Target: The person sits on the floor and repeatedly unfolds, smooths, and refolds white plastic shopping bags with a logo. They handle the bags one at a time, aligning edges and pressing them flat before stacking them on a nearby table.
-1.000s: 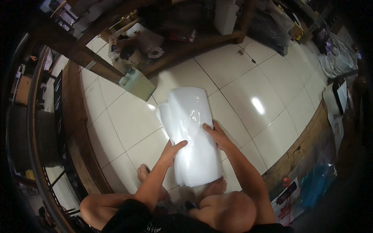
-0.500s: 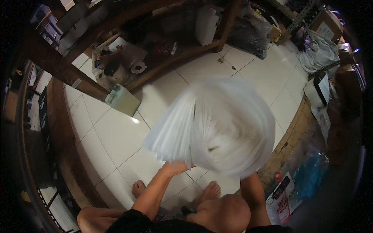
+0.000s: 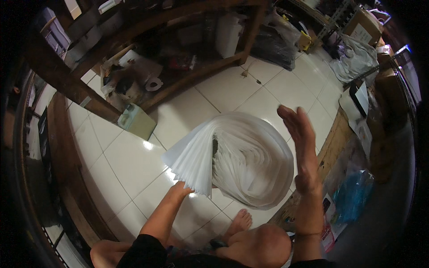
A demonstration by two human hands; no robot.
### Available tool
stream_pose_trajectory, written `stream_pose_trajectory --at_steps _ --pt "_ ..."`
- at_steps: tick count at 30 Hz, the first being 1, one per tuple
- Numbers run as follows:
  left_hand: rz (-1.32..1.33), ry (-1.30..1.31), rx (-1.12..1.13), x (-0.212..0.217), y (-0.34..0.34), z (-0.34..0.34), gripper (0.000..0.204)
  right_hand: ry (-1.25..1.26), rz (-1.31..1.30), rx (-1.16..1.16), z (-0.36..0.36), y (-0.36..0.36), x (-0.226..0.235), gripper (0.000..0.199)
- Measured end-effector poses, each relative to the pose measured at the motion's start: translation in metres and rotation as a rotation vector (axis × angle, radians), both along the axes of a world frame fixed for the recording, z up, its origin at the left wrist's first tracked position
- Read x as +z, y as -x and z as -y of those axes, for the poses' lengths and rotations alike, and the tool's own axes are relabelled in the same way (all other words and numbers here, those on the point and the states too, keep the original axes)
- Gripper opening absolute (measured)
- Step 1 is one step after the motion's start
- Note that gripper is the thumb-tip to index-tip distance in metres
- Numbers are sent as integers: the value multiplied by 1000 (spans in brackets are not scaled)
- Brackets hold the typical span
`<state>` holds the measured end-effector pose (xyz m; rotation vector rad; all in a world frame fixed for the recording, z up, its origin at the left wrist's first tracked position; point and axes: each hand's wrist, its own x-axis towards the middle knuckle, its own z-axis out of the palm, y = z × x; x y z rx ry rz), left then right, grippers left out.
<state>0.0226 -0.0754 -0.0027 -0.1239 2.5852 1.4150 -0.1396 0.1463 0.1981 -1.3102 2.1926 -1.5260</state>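
Observation:
A thick bundle of thin white sheets (image 3: pixel 254 156) hangs in front of me above the floor, curled round into a loose roll. Its layered edges fan out toward the left. My left hand (image 3: pixel 182 188) grips the bundle from below at its near left side; the sheets hide most of the fingers. To the right of the roll, my right hand (image 3: pixel 304 147) is raised and open, fingers stretched out and held close together. It holds nothing and appears apart from the sheets.
A pale green jerrycan (image 3: pixel 137 121) stands on the tiled floor by a dark wooden bench (image 3: pixel 196 78) with cluttered shelves. Blue plastic wrap (image 3: pixel 354 190) lies at right, near a wooden beam (image 3: pixel 334 149). Plastic bags and a cardboard box (image 3: pixel 363 27) fill the far right.
My right hand has come out from beside the bundle's near side and risen to its right. The sheets, blurred and spread wider before, are now more tightly curled. My left hand keeps its hold.

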Motion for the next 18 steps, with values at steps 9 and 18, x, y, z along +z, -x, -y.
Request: stream_pose_trajectory --at_steps 9,18 --pt "-6 12 -55 0 13 -4 67 -560 -627 246 50 -39 47 101" --pt "3 18 -61 4 12 14 66 -447 -618 205 67 -64 47 96"
